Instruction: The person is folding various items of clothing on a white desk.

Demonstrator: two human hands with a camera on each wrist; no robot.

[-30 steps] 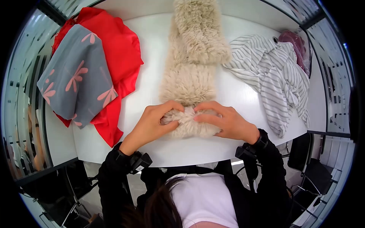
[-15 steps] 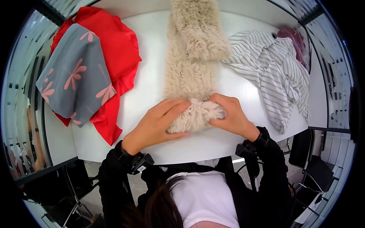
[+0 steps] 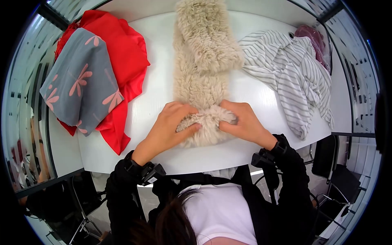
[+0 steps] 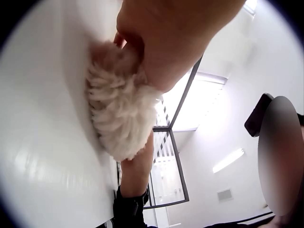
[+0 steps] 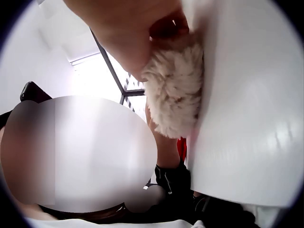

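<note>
A long beige fluffy fur scarf (image 3: pixel 200 85) runs from the back of the white table (image 3: pixel 155 94) toward the person. Its far part is doubled over on itself, and the near end is bunched into a thick, paler roll. On the roll's left side the left hand (image 3: pixel 167 124) grips it, thumb on the near face and fingers over the far side. The right hand (image 3: pixel 245 122) holds the right side in the same way. Both wrist views show the fluffy end of the roll, the fur (image 4: pixel 118 111) low against the tabletop; the fingertips are mostly hidden.
At the left lie a red cloth (image 3: pixel 130 61) and a grey cloth (image 3: pixel 77 81) with pink dragonfly shapes. A grey-and-white striped cloth (image 3: pixel 290 73) is heaped at the right, with a dark pink bagged item (image 3: pixel 312 41) behind it. Low walls border the table.
The left hand has shifted from lying along the roll's side to gripping it with the thumb on the near face. Now the roll sits flatter and more even between both hands.
</note>
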